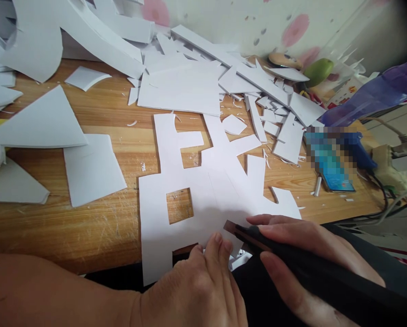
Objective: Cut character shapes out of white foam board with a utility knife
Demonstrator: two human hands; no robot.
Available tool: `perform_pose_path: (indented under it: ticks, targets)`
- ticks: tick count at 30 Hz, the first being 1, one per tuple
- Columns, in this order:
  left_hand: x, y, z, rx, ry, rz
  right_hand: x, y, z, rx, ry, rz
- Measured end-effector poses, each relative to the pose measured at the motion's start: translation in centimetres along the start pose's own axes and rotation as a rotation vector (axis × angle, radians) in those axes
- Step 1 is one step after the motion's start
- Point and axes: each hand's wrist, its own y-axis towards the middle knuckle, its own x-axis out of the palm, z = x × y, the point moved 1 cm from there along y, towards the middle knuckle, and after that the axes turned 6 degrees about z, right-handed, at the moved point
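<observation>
A white foam board cut-out (203, 200) with square openings and branching strips lies over the table's near edge. Faint lines run across its middle. My left hand (196, 286) is closed at the board's near edge, its fingertips pressed together on the white surface; whether the thumb is underneath is hidden. In my right hand (302, 231) is a black utility knife (312, 270), gripped between thumb and fingers. The short knife blade (232, 225) points up and left, at or just over the board, right of my left fingertips.
Foam offcuts (181, 86) are heaped along the back of the wooden table (104, 240). More white pieces (94, 170) lie at the left. To the right are a blurred phone (339, 179), a green object (319, 71), cables and a power plug (406, 145).
</observation>
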Motion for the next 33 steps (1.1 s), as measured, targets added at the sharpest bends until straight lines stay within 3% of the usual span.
perform_pose_path:
  ticks: [5,8,12,14,18,24,26,28,30,33]
  targets:
    - [0.5,-0.4,0.3,0.016,0.008,0.001,-0.1,0.0,0.1,-0.008,0.003,-0.019]
    - [0.4,-0.7,0.4,0.002,0.022,-0.011,-0.7,-0.1,0.7,0.081,0.041,-0.026]
    - [-0.2,-1.0,0.4,0.006,0.109,-0.016,-2.1,1.5,2.5,0.224,0.376,-0.005]
    - [-0.5,-1.0,0.3,-0.002,0.125,-0.033,-2.3,3.3,3.5,0.278,0.6,-0.135]
    - [-0.8,-0.9,0.2,0.02,0.093,-0.042,-1.6,6.4,5.9,0.312,0.763,-0.466]
    - [-0.7,-0.6,0.1,-0.007,0.088,-0.01,-0.1,6.3,8.1,0.305,1.012,-0.64]
    - [-0.6,-0.4,0.2,-0.042,0.081,-0.004,0.2,6.1,7.8,0.314,1.092,-0.639]
    - [-0.4,-0.2,0.2,-0.052,0.074,0.016,0.5,6.0,7.1,0.388,1.123,-0.552]
    - [-0.4,-0.1,0.2,-0.03,0.065,0.02,0.9,6.1,6.2,0.477,1.093,-0.457]
    - [-0.4,-0.1,-0.1,0.003,0.051,-0.007,1.4,6.4,5.0,0.566,0.974,-0.414]
